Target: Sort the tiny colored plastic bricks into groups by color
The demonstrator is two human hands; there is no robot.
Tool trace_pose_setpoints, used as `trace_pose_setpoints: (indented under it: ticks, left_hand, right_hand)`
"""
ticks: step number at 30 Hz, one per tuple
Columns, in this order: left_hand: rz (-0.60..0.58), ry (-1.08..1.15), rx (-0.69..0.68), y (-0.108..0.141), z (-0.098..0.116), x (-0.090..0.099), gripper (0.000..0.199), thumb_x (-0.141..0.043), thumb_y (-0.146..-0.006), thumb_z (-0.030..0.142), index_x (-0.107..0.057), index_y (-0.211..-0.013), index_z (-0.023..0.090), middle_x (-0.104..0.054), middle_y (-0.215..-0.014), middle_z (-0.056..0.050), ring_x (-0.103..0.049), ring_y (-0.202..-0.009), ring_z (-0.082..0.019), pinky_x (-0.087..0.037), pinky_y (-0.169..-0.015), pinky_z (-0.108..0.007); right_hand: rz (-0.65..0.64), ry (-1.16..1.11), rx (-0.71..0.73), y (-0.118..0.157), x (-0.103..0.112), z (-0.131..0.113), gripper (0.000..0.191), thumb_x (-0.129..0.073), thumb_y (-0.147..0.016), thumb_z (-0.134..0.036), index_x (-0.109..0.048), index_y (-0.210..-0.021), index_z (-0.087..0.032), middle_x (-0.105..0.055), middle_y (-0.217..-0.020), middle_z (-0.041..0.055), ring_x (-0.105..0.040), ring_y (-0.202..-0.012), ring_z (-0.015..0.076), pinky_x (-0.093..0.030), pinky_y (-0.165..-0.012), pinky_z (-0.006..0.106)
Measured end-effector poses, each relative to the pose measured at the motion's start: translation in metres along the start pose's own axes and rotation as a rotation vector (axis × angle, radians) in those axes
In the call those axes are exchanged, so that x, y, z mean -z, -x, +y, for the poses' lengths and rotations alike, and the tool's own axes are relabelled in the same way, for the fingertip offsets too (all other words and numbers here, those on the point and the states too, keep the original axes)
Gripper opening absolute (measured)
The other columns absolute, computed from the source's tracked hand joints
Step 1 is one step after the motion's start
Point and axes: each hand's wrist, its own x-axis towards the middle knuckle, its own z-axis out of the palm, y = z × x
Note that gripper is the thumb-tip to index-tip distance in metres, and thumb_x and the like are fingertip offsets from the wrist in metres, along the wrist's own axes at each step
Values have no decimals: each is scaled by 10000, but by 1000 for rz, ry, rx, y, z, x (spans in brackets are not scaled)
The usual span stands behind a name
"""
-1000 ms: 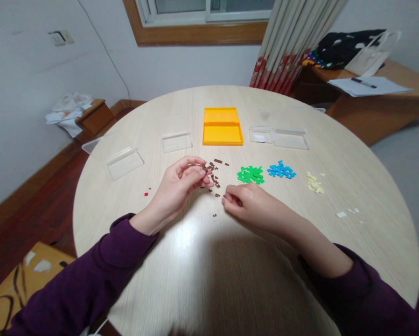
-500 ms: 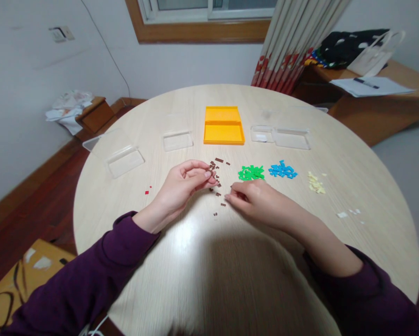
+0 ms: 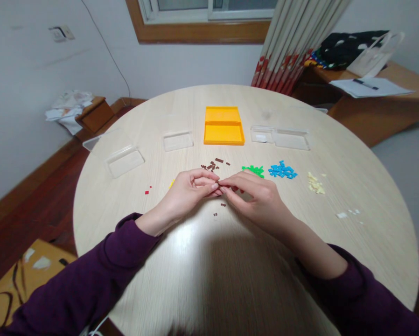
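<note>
My left hand (image 3: 195, 186) is closed at the table's middle, its thumb and fingers pinched on something too small to name. From the right, my right hand (image 3: 247, 191) meets it with thumb and index finger pressed together, and the fingertips of both touch. Small brown pieces (image 3: 211, 165) lie scattered just beyond the hands, and two brown bits (image 3: 223, 205) lie nearer me. A green pile (image 3: 254, 171) is partly hidden behind my right hand. A bit of yellow (image 3: 171, 183) shows beside my left hand.
An open orange case (image 3: 224, 133) stands at the back of the round table, with clear trays (image 3: 178, 141) on both sides. Blue pieces (image 3: 282, 170), cream pieces (image 3: 315, 183) and white bits (image 3: 341, 215) lie to the right. Two red bits (image 3: 147, 192) lie left.
My right hand has moved left and slightly up to meet my left hand. My left hand has shifted slightly down, uncovering more brown pieces and a bit of yellow.
</note>
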Motion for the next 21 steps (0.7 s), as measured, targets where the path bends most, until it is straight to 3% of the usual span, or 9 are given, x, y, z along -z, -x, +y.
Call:
trace_pose_setpoints:
  ticks: [15,21]
  left_hand:
    - [-30,107,81,0,-1,1,213,-834,-666,150,-648,-761,108,-721,-647,-36,-708,-644,-126,-588,-758,-272]
    - [7,129,106,3,4,-4,182,-812,-670,94,-639,-722,101,-710,-594,-32,-691,-591,-107,-574,-677,-206]
  right_hand:
    - [36,104,212,0,-1,-2,165,-513,-958,-130,-652,-873,-157,-707,-748,66,-631,-695,174,-499,-670,314]
    - [46,89,226,-1,-1,-4,164,-520,-957,-116,-629,-843,-161,-690,-730,57,-606,-674,165,-488,-658,304]
